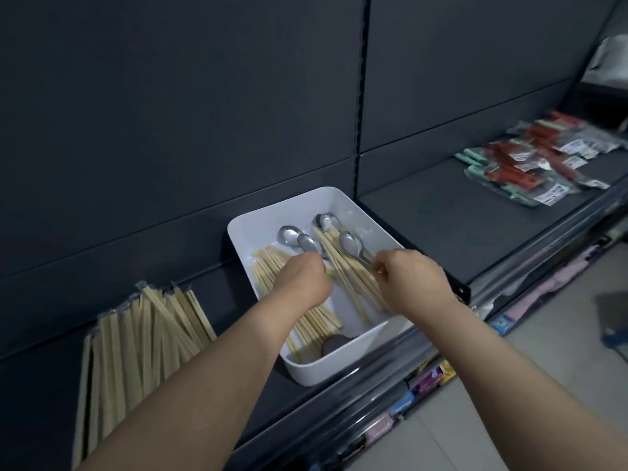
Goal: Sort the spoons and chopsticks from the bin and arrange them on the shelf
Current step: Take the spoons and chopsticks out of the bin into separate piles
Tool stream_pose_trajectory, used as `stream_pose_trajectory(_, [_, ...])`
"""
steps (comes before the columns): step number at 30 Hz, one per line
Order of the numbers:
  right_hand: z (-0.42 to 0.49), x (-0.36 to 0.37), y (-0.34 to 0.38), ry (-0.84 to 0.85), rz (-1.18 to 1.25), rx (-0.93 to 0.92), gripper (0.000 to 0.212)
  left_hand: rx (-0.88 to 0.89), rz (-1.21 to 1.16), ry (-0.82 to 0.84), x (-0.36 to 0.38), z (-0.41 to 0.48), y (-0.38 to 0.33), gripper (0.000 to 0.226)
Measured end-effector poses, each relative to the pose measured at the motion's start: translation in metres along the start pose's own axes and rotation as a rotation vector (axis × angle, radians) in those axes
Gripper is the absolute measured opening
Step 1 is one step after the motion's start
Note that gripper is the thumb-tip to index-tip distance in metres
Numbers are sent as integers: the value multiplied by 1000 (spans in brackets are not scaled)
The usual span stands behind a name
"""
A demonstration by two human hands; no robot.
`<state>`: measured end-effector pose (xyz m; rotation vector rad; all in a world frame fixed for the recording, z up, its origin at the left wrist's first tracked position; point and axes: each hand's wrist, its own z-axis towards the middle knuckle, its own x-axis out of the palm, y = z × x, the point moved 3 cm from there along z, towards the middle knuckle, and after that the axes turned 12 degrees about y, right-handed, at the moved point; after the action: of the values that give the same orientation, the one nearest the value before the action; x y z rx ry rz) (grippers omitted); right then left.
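Left hand (302, 282) over chopsticks (346, 277) in bin (339, 365), grip unclear; right hand (413, 282) grip pinching spoon (350, 244) handle beside bin's right rim.

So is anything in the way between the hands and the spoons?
Nothing visible is. The right hand pinches one spoon by its handle, and the left hand is down at another spoon in the bin. Loose chopsticks lie mixed among the spoons.

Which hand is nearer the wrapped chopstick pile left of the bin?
Left. The left hand is in the bin, right of the chopstick pile; the right hand is farther right, at its right wall.
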<state>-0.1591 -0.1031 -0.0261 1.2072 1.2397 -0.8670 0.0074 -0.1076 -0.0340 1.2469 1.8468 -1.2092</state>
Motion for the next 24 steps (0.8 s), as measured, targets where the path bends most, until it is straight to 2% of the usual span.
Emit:
stream_pose_trajectory(2, [10,4,-2,49,22,-2,25,-8,-20,30,4,8,-1,8])
stream_pose_trajectory(7, [31,-2,4,232,-103,-26,28,-19,-55,40,1,27,2,6])
stream_pose_trajectory(9, [42,-1,10,334,-185,-53,41,-31,-54,21,-3,31,5,13])
stream_pose_trajectory(11, [53,4,16,412,-216,-87,63,-21,-44,55,-6,33,7,17])
stream_pose_trajectory(13, [65,10,20,436,-236,-110,69,-6,-51,206,-4,32,8,20])
stream_pose_trajectory(15, [70,12,22,417,-267,-131,65,-3,-70,463,3,25,7,26])
stream_pose_trajectory(17, [72,13,22,410,-284,-144,59,-66,-26,723,11,16,7,31])
stream_pose_trajectory(19, [71,12,22,417,-286,-142,54,-140,32,883,21,8,7,26])
stream_pose_trajectory(22, [70,11,22,429,-296,-154,51,-169,37,880,29,4,4,11])
stream_pose_trajectory(24, [71,11,20,437,-238,-152,52,-177,-6,749,24,7,5,19])
